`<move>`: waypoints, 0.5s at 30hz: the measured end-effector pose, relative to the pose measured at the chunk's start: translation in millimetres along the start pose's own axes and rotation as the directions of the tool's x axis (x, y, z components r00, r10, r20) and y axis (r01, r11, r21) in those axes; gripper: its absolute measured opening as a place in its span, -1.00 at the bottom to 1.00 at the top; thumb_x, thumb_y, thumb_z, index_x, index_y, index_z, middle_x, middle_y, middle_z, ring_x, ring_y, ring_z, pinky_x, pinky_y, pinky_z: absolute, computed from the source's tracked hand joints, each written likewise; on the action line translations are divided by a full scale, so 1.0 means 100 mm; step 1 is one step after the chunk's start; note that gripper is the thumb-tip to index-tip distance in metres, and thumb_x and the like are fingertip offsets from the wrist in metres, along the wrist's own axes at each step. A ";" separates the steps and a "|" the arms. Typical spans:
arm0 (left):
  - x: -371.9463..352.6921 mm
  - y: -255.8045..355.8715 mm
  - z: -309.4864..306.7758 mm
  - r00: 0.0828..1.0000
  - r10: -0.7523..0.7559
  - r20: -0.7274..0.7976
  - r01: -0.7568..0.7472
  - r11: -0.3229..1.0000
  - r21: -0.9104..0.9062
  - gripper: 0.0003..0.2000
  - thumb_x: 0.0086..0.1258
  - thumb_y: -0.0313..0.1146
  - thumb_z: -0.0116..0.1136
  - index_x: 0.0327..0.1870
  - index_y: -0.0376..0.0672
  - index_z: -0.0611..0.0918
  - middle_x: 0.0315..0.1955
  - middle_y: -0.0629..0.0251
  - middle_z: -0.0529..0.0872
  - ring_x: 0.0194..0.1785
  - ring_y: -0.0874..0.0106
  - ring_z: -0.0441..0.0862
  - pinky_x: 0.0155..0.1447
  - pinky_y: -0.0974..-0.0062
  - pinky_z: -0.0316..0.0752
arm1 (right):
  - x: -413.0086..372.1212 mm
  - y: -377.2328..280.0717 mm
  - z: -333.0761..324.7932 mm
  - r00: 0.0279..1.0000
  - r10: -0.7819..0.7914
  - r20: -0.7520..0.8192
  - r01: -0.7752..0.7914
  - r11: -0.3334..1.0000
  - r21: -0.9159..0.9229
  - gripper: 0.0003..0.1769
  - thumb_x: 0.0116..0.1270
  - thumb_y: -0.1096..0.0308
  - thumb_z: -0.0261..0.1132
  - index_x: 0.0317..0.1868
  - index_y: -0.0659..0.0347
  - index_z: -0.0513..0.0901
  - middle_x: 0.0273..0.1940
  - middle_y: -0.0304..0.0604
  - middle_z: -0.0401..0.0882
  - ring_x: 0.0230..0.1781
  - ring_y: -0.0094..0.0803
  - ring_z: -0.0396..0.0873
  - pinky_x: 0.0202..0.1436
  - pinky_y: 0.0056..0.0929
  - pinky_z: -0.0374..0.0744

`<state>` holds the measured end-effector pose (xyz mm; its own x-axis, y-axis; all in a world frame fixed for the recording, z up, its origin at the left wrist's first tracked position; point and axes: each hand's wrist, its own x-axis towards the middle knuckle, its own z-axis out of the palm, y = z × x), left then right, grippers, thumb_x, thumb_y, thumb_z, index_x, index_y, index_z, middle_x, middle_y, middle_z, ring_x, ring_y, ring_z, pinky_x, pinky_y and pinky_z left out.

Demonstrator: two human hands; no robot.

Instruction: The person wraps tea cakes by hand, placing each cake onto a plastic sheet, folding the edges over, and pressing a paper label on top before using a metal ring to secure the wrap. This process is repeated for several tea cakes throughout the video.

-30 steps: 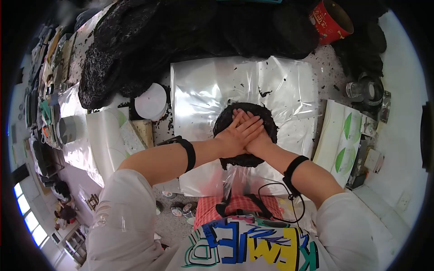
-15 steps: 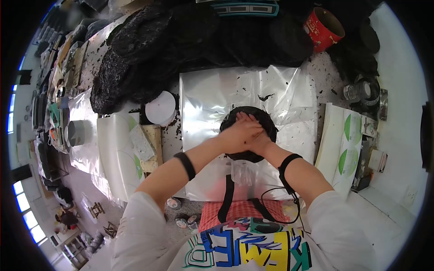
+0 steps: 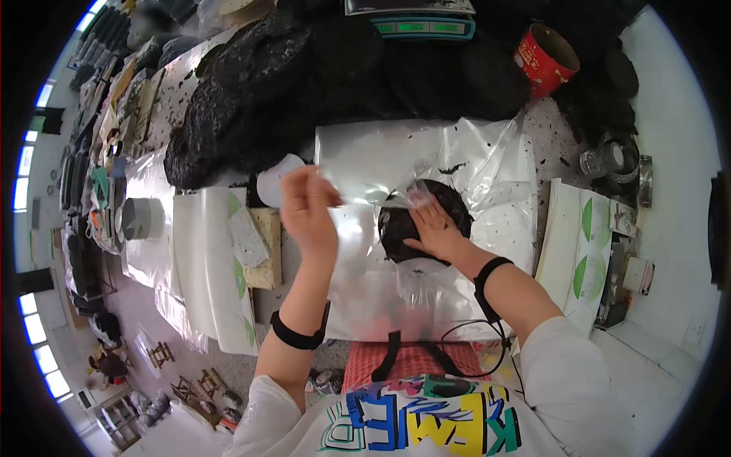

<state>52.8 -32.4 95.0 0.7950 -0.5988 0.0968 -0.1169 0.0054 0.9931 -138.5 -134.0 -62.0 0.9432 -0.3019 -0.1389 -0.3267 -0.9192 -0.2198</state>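
Observation:
On clear plastic sheeting [image 3: 365, 152] lies a round black cake [image 3: 396, 232] of flaky material that looks like dried seaweed. My right hand [image 3: 438, 230] rests flat on its right part, fingers stretched out. My left hand [image 3: 308, 213] is raised to the left of the cake, fingers curled together and somewhat blurred. Between the left fingers and the cake's top stretches a clear plastic film [image 3: 396, 196], apparently pinched by them. A white round lid-like thing [image 3: 278, 181] lies behind the left hand, partly covered by it.
Piles of black cakes [image 3: 251, 76] line the back, with a digital scale [image 3: 422, 27] and a red tub [image 3: 542, 65] among them. At left are a metal ring [image 3: 142, 218], white-green packaging sheets [image 3: 209, 259] and a block [image 3: 265, 247]. More sheets [image 3: 582, 251] lie at right.
My hands were stacked, pressing on the black cake. The left has lifted away up and to the left, drawing film with it; the right stays on the cake, now spread flat.

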 end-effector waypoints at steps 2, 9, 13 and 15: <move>-0.31 -0.67 -0.44 0.997 -0.072 0.012 0.060 0.897 0.438 -0.88 0.37 -0.39 0.10 -0.21 -0.23 0.60 -0.41 0.05 0.67 -0.34 0.13 0.65 -0.26 0.31 0.52 | 0.00 0.00 0.03 0.999 -0.024 -0.037 0.025 0.999 0.023 -0.04 0.25 -0.21 0.21 0.40 0.40 0.21 0.49 0.11 0.02 0.56 -0.09 -0.14 0.60 -0.15 -0.15; -2.12 -1.14 -0.56 0.742 -0.017 0.670 -0.473 0.694 0.542 -0.63 0.17 -0.40 0.24 0.05 -0.07 0.57 0.14 0.21 0.55 0.22 0.19 0.47 0.30 0.20 0.34 | -0.34 -0.34 -1.03 0.942 0.327 0.070 -0.188 0.342 0.921 -0.61 0.40 0.25 0.18 0.14 0.29 0.52 0.02 0.03 0.57 0.02 -0.22 0.57 0.16 -0.28 0.48; -1.84 -1.14 0.02 0.671 0.467 0.576 -0.726 0.572 0.383 -0.55 0.14 -0.33 0.32 0.10 -0.06 0.54 0.07 0.26 0.55 0.18 0.24 0.47 0.23 0.23 0.37 | -1.29 -1.21 -1.27 0.922 -0.230 0.312 -0.318 0.008 0.948 -0.70 0.42 0.15 0.17 -0.08 0.17 0.67 -0.29 -0.12 0.66 -0.21 -0.33 0.62 0.00 -0.35 0.53; -1.54 -1.03 0.29 0.656 0.401 0.639 -0.709 0.618 0.340 -0.64 0.17 -0.27 0.30 0.01 -0.08 0.57 -0.03 0.25 0.60 0.10 0.25 0.52 0.15 0.24 0.39 | -1.56 -1.39 -0.58 0.870 -0.336 0.361 -0.200 0.428 0.881 -0.65 0.38 0.08 0.18 -0.06 0.17 0.66 -0.18 0.03 0.66 -0.12 -0.10 0.62 0.04 -0.29 0.52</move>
<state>-74.4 36.2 -24.1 0.0942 -0.9028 0.4197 -0.8382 0.1555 0.5227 -236.2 26.5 46.1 0.9083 0.1372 -0.3951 -0.3823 -0.1108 -0.9174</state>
